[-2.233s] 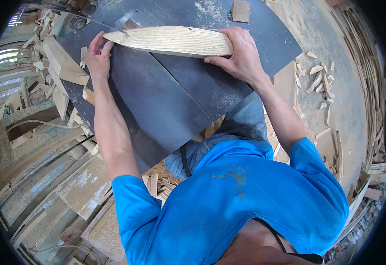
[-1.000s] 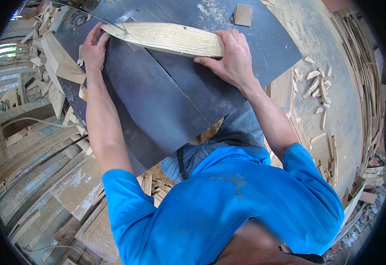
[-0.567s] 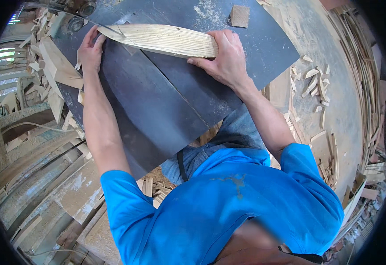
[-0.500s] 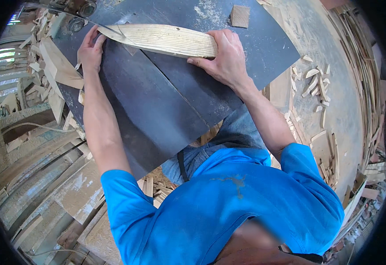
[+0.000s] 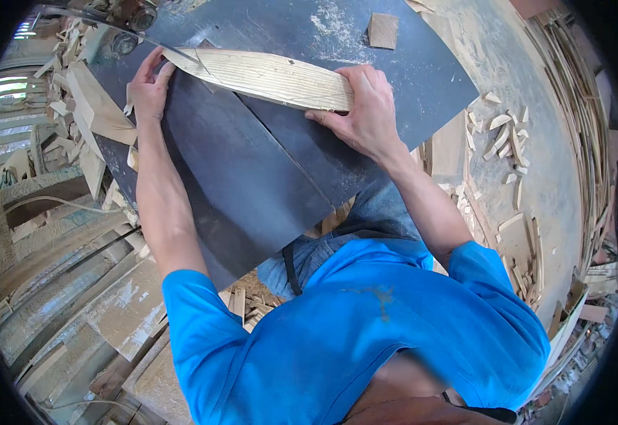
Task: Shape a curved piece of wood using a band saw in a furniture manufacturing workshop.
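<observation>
Wood is on the table: a long, pale curved plank (image 5: 266,76) lies flat on the dark metal saw table (image 5: 252,184), its long axis running across the view from the upper left down toward the right. The pointed tip sits at the left, close to the thin saw blade (image 5: 181,57) that crosses the top left corner of the table; whether blade and wood are touching right at the tip cannot be told.

The right hand (image 5: 365,113) is laid over the broad right end of the plank, fingers spread on top and thumb along the near edge, pressed down rather than wrapped round. The left hand (image 5: 150,88) is set at the narrow left tip, fingertips against the near edge of the wood, palm on the table just beside it. So the plank is spanned end to end, one hand at each end, and it lies away from the body beyond both hands.

The left hand is the nearer one to the blade; the right is well apart from it. A small square offcut (image 5: 382,30) is seen loose on the table beyond the plank, and scrap pieces (image 5: 507,134) are scattered on the floor to the right.
</observation>
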A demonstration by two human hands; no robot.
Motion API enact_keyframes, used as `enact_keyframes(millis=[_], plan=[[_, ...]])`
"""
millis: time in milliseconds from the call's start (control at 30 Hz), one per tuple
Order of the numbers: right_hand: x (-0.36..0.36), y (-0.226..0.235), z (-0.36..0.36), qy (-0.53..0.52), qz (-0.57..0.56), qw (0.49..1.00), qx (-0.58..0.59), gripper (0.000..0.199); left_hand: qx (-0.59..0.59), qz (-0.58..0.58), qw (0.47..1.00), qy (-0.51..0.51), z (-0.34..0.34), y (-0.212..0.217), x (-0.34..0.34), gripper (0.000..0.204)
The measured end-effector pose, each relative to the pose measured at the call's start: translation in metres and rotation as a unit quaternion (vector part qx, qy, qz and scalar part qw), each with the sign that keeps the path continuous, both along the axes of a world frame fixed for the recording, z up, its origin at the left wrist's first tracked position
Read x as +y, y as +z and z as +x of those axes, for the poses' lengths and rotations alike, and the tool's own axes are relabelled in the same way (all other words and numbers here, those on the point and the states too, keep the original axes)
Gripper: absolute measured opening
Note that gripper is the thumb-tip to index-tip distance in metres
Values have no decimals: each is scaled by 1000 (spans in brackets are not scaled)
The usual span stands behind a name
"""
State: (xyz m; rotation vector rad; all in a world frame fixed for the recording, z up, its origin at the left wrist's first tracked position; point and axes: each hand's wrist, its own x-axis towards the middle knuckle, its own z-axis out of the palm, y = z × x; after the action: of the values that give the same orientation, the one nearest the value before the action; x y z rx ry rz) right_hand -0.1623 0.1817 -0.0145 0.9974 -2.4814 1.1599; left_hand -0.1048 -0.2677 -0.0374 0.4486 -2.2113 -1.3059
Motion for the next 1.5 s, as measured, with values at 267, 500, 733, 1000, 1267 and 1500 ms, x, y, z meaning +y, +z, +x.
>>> enact_keyframes(millis=[267,500,733,1000,1267,1500], plan=[[-12,-2,-1,-18,-18,1000,18,71,14,-9,1000,13,-5,-1,-3,53],[-16,0,0,-19,-7,1000,7,73,-6,1,1000,3,-9,-2,-9,54],[-20,-1,1,-15,-9,1000,14,75,-9,20,1000,-3,-12,1,-8,54],[-25,0,1,-33,-2,999,-4,75,-18,22,1000,-5,-16,5,-11,54],[-32,-2,2,-40,-20,999,8,72,5,21,1000,-10,-23,3,-19,54],[-38,-3,2,-44,-23,999,6,72,6,20,998,-57,-28,-3,-31,52]])
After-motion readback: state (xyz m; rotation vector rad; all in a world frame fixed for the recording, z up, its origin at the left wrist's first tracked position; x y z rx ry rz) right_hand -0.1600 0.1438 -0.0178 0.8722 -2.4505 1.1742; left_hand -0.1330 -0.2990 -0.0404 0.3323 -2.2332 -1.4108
